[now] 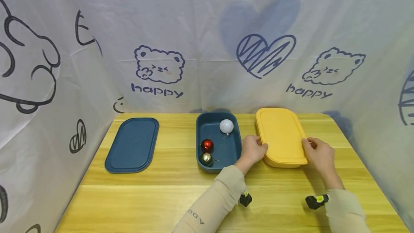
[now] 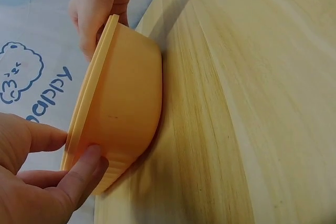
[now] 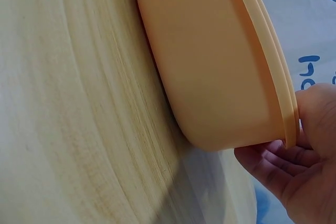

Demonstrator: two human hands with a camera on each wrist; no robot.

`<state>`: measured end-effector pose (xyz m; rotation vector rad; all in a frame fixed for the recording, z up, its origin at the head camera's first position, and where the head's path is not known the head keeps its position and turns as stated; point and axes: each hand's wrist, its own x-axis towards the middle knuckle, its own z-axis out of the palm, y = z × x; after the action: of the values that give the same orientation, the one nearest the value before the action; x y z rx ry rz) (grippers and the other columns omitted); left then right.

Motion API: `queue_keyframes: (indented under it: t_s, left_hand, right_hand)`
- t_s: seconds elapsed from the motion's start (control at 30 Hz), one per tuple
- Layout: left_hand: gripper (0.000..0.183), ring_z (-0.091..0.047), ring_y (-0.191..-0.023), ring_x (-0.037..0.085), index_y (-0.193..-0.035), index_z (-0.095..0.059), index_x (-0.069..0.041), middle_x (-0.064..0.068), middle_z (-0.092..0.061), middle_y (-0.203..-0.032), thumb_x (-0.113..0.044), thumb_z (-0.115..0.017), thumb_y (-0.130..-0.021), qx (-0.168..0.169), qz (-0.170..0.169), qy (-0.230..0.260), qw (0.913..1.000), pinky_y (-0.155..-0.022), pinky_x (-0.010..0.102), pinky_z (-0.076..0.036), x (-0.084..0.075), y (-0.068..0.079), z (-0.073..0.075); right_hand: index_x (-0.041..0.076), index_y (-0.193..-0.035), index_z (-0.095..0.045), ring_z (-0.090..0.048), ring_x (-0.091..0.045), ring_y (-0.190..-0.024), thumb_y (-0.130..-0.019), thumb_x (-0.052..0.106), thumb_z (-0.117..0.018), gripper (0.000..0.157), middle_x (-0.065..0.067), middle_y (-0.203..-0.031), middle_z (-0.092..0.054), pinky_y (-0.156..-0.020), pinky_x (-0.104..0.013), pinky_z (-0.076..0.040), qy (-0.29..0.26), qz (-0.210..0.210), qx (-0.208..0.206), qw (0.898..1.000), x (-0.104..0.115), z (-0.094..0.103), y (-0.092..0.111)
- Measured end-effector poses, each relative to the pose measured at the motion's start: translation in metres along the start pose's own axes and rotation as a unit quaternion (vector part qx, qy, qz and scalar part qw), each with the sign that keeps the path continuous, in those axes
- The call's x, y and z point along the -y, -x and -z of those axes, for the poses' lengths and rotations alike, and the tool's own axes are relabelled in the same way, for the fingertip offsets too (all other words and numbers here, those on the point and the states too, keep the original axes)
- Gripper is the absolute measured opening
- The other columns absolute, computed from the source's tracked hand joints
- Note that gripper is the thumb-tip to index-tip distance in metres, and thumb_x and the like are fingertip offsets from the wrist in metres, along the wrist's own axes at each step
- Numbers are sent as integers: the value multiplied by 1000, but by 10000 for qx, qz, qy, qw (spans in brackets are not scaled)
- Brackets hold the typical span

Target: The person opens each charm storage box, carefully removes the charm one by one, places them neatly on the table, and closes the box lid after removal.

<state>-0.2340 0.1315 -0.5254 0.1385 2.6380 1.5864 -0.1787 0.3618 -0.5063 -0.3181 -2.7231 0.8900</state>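
Note:
A yellow box [image 1: 281, 164] with its yellow lid [image 1: 282, 134] seated on top stands on the table at the right. My left hand [image 1: 253, 150] grips its left side, thumb at the lid's edge and fingers below the rim against the wall [image 2: 126, 87]. On the opposite side, my right hand [image 1: 321, 155] holds the right edge near the front corner. The right wrist view shows that thumb by the lid's edge and the fingers under the rim. The box's base sits down on the wood in both wrist views.
Left of my left hand, an uncovered blue box [image 1: 215, 170] contains a white ball ornament [image 1: 226, 126], a red one [image 1: 207, 145] and a dark gold one [image 1: 206, 159]. A blue lid [image 1: 132, 146] lies flat farther left. Behind the wooden table [image 1: 136, 200] hangs a printed cloth [image 1: 207, 46].

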Motion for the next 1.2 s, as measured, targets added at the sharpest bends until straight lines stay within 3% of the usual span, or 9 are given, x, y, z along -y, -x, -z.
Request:
queue_keyframes:
  t_s: [0.07, 0.2, 0.3, 0.43, 0.57, 0.83, 1.07, 1.2]
  left_hand:
    - [31, -60, -75, 6, -121, -80, -4, -1, -75, -82, -17, -77, -92, 99, 70, 66, 9999, -64, 19, -50, -14, 10, 14]
    - [26, -58, -72, 6, -115, -81, -2, -2, -70, -75, -13, -78, -91, 198, 151, 199, 9995, -63, 19, -48, -24, 18, 23]
    - [10, -49, -56, 6, -86, -78, -6, -7, -54, -58, -14, -76, -92, 236, 52, 206, 9995, -52, 19, -41, -10, 7, 10]
    - [38, -38, -43, 6, -60, -52, -18, -9, -39, -49, -18, -74, -92, 166, -236, 56, 9996, -44, 21, -31, 16, -12, -12]
    - [42, -39, -41, 7, -59, -48, -22, -10, -39, -48, -21, -73, -92, 39, -476, -173, 9987, -43, 22, -32, 26, -20, -21]
    - [40, -34, -38, 6, -61, -48, -20, -8, -36, -46, -19, -71, -94, 253, -361, -69, 9990, -41, 21, -27, 23, -22, -19]
    - [37, -35, -39, 9, -63, -51, -18, -6, -37, -48, -19, -70, -95, 226, -614, -11, 9979, -40, 24, -29, 23, -21, -18]
    - [38, -37, -39, 8, -63, -50, -19, -7, -38, -49, -19, -70, -95, 256, -590, -36, 9979, -41, 23, -30, 27, -23, -20]
  right_hand:
    - [-12, -133, -65, -69, -48, -103, -110, 35, -51, 54, -34, -117, -72, -84, -55, -57, -1, -38, 18, 10000, 0, 0, 1]
    - [-12, -132, -65, -70, -46, -101, -109, 35, -51, 54, -33, -116, -72, -76, -43, -56, -17, -111, 52, 9999, -1, 0, 2]
    - [-12, -132, -65, -69, -45, -99, -109, 35, -51, 54, -33, -115, -71, -72, -35, -52, -25, -108, 36, 9999, -1, 0, 2]
    - [-12, -132, -64, -69, -45, -99, -110, 35, -50, 54, -33, -115, -71, -71, -32, -51, -39, -105, 26, 9999, 0, 0, 2]
    - [-11, -133, -64, -69, -45, -99, -110, 36, -49, 55, -32, -116, -71, -71, -32, -52, -35, -122, 53, 9999, 1, 1, 1]
    - [-11, -133, -64, -69, -45, -98, -110, 37, -49, 55, -33, -114, -71, -71, -35, -52, -18, -133, 36, 9999, 1, 2, 1]
    - [-11, -134, -64, -68, -47, -101, -110, 37, -47, 56, -34, -117, -70, -81, -52, -55, -35, -153, 33, 9999, 3, 3, 2]
    - [-10, -135, -64, -68, -48, -103, -110, 38, -46, 57, -34, -119, -70, -84, -56, -55, -91, -168, 38, 9998, 5, 3, 3]
